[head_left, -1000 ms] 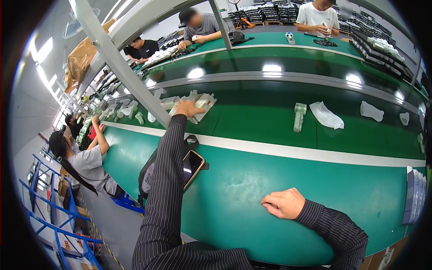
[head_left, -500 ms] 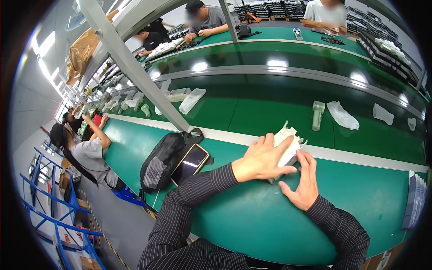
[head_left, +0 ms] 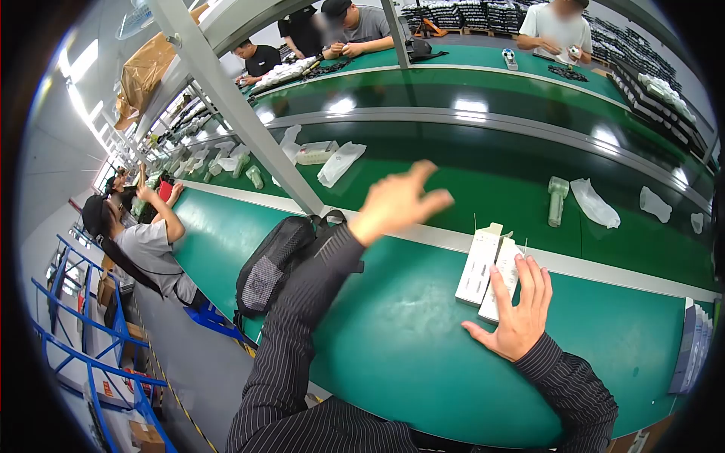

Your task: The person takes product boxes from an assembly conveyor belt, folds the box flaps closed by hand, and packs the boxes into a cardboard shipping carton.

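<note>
Two narrow white boxes lie side by side on the green table (head_left: 408, 340), their flaps raised at the far end: the left box (head_left: 476, 266) and the right box (head_left: 498, 291). Against the right box rests my right hand (head_left: 522, 317), fingers spread, thumb near the box's lower end. My left hand (head_left: 404, 202), slightly blurred, is in the air up and left of the boxes, fingers apart and holding nothing. Beyond the table's pale rail, a green conveyor (head_left: 423, 181) carries a translucent-wrapped item (head_left: 557, 201) and a plastic bag (head_left: 595, 204).
A black bag (head_left: 273, 264) lies at the left, partly behind my left sleeve. A grey post (head_left: 242, 113) rises beside it. Flat boxes (head_left: 691, 347) stand at the right edge. A co-worker in grey (head_left: 155, 241) sits at far left; others work across the conveyor.
My left hand has lifted off the boxes and moved up and left. Both boxes now show clearly. My left sleeve now covers the phone's place. The items on the conveyor appear farther right.
</note>
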`<state>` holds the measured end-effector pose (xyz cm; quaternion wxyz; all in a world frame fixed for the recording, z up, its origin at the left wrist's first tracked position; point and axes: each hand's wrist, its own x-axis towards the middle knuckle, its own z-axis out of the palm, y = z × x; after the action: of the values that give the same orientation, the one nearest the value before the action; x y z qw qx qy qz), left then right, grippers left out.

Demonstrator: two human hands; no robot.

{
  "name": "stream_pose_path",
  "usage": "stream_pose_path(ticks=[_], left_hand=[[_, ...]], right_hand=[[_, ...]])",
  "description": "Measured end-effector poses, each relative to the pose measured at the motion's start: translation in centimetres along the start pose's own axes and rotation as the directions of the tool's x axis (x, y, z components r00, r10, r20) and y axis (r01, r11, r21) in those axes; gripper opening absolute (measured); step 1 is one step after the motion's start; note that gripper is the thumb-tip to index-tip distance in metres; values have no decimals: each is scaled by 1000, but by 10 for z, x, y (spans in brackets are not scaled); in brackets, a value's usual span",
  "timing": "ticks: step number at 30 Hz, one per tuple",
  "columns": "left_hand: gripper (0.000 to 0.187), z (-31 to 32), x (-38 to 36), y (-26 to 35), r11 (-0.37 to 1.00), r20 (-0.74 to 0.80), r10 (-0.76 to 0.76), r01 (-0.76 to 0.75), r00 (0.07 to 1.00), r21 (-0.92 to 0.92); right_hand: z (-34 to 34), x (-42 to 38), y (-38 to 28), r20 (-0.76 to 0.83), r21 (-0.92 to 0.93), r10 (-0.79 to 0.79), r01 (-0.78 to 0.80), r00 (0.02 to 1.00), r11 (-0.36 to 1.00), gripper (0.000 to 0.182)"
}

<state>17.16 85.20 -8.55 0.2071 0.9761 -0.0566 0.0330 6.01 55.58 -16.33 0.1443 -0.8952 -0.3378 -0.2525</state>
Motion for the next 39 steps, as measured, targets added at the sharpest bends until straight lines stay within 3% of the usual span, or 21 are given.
stream_pose_path(ticks=[2, 4, 6, 7, 9, 14, 17, 19, 22, 23, 26, 27, 30, 32, 34, 35, 38, 39], left_hand=[[70, 6, 56, -86, 995, -302, -39, 65, 952, 77], [68, -10, 89, -133, 914, -397, -264, 360, 879, 187], [66, -25, 102, -153, 810, -401, -432, 543, 808, 222], [66, -26, 109, -170, 816, -403, -430, 539, 808, 210], [63, -21, 118, -202, 697, -505, -423, 627, 752, 349], [58, -17, 131, -274, 763, -479, -304, 511, 824, 395], [52, -18, 122, -284, 780, -247, -362, 437, 899, 448], [54, -20, 124, -290, 799, -248, -377, 449, 893, 401], [48, -22, 128, -293, 843, -438, -383, 502, 814, 195], [48, -21, 125, -290, 843, -429, -382, 499, 819, 202], [36, -38, 112, -268, 948, -641, -222, 316, 735, 34], [36, -44, 107, -258, 949, -639, -217, 314, 738, 39], [28, -47, 79, -220, 990, -751, 127, -33, 648, 138], [26, -35, 44, -181, 985, -633, 90, -161, 769, -56], [26, -10, 0, -138, 877, -404, -16, -181, 914, -445], [23, 2, -25, -117, 820, -294, 2, -170, 956, -547], [27, 44, -84, -78, 675, -76, 66, -101, 995, -731], [27, 56, -95, -72, 687, -87, 89, -125, 992, -715]], right_hand=[[0, 3, -7, 4, 4, -20, 20, 1000, 1000, 102], [-1, 5, -14, 13, 6, -54, 54, 998, 999, 95], [7, 5, -22, 48, -34, -65, 67, 997, 997, 93], [10, 8, -25, 83, -69, -75, 81, 994, 994, 90], [7, 12, -28, 137, -90, -49, 62, 989, 994, 82], [26, 13, -25, 85, -25, -68, 70, 994, 997, 69], [31, 16, -25, 59, -38, -101, 103, 993, 994, 65], [33, 18, -26, 58, -24, -107, 109, 993, 994, 65], [34, 24, -30, 50, -22, -109, 110, 993, 994, 66], [33, 26, -29, 40, -31, -118, 119, 992, 992, 65], [31, 30, -33, 37, -38, -115, 117, 993, 992, 65], [32, 32, -35, 38, -39, -115, 116, 993, 992, 64], [33, 33, -40, 50, -20, -91, 92, 995, 996, 64], [36, 31, -42, 77, 18, -53, 51, 996, 999, 64], [33, 34, -46, 69, -25, -58, 60, 996, 998, 65], [30, 35, -47, 66, -66, -72, 77, 995, 995, 65], [32, 36, -52, 66, -93, -68, 74, 996, 993, 67], [34, 37, -54, 65, -75, -52, 56, 997, 996, 69]])
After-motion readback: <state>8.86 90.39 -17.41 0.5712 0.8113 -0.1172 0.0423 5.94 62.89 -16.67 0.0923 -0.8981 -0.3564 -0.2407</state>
